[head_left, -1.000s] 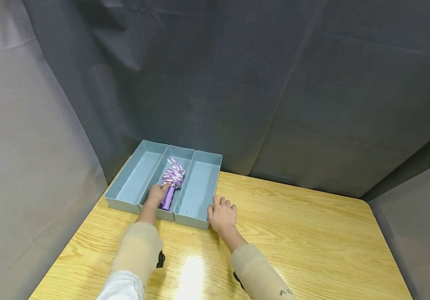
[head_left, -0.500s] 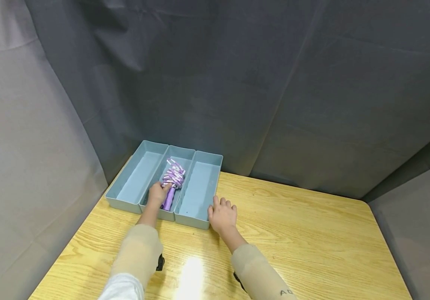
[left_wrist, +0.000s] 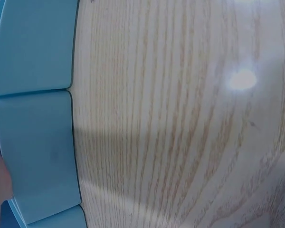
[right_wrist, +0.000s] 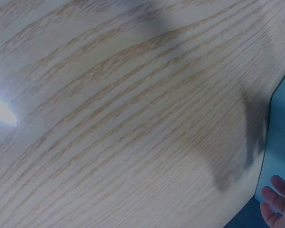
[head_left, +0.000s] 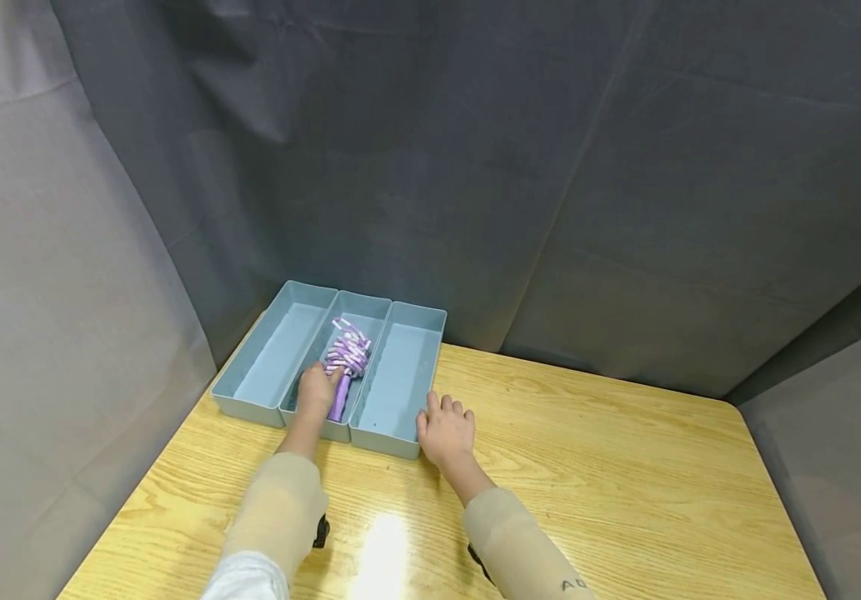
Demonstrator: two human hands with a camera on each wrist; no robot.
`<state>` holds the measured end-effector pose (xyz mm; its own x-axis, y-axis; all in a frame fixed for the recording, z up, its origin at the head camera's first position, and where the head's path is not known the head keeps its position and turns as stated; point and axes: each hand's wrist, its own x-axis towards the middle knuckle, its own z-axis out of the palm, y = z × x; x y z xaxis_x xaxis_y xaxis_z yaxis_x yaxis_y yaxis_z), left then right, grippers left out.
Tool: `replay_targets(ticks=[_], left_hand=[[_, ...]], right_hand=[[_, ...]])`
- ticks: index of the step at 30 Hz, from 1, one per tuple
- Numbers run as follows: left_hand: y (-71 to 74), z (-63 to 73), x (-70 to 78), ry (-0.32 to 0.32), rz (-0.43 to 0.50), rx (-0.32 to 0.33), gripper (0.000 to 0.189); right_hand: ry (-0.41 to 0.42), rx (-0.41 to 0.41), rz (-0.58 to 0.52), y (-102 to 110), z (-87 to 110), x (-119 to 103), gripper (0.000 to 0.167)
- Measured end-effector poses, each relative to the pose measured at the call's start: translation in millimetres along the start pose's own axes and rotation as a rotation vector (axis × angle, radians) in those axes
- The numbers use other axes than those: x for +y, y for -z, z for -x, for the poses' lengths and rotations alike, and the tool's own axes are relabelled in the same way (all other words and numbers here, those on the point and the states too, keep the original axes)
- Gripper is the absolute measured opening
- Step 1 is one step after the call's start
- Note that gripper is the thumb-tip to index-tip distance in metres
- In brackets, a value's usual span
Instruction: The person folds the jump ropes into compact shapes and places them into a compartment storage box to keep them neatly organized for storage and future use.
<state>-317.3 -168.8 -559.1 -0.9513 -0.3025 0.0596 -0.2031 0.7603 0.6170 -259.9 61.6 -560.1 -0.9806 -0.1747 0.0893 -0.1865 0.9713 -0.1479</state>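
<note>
A purple-and-white beaded jump rope [head_left: 347,350] lies bundled in the middle blue-grey bin [head_left: 364,306], its purple handle [head_left: 339,402] toward the near end. My left hand [head_left: 315,390] reaches over the bin's near wall and holds the rope around the top of the handles. Its thumb shows there, while the other fingers are hidden below the hand. At the outer side of the right bin [head_left: 403,367], my right hand [head_left: 448,429] rests with relaxed fingers at the rim. Those fingers [right_wrist: 274,197] show spread and slightly bent beside the bin wall in the right wrist view.
The left bin [head_left: 276,358] stands flush against the middle one, so the three sit side by side. They stand at the back left of a wooden table [head_left: 610,467]. Dark cloth [head_left: 513,183] hangs behind, and grey cloth [head_left: 62,317] closes the left side.
My left hand has shifted very slightly and now covers more of the handle area; the second handle that showed beside the first is hidden. My right hand has stayed put.
</note>
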Motion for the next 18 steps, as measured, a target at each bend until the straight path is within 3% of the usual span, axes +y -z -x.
replay_targets(ticks=[11,18], left_hand=[[-5.5,0.8,1.7,0.009,-0.018,0.065,0.05],[-5.3,3.4,3.7,-0.033,-0.073,0.087,0.05]], right_hand=[[-0.006,-0.013,0.001,0.0,-0.6,0.1,0.037],[0.0,-0.006,0.001,-0.1,0.3,0.9,0.038]])
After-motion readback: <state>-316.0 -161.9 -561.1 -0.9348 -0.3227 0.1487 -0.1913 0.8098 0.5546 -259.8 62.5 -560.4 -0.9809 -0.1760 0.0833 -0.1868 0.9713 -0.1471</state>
